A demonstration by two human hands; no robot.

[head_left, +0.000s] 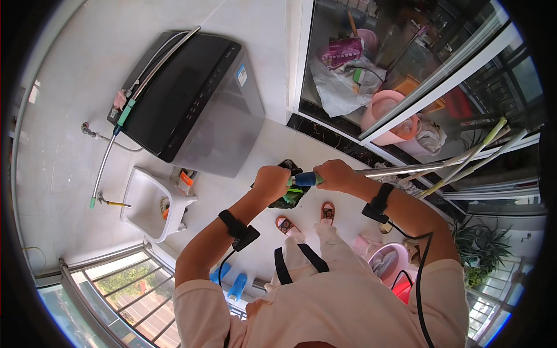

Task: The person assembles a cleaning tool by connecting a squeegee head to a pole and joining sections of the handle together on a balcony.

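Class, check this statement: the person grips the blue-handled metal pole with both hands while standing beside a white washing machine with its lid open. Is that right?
Not quite. The head view shows the washing machine is dark grey to black with its lid closed, not white and open. The rest stands: the left hand and right hand both grip the blue-handled metal pole.

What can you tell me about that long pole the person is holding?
The pole is long, thin and shiny, like metal, with a blue grip at the near end. It lies almost level, pointing to the person's right, where pale green-tipped prongs fan out. The right hand is wrapped around the blue grip, and the left hand closes just beyond its tip, over a dark bundle.
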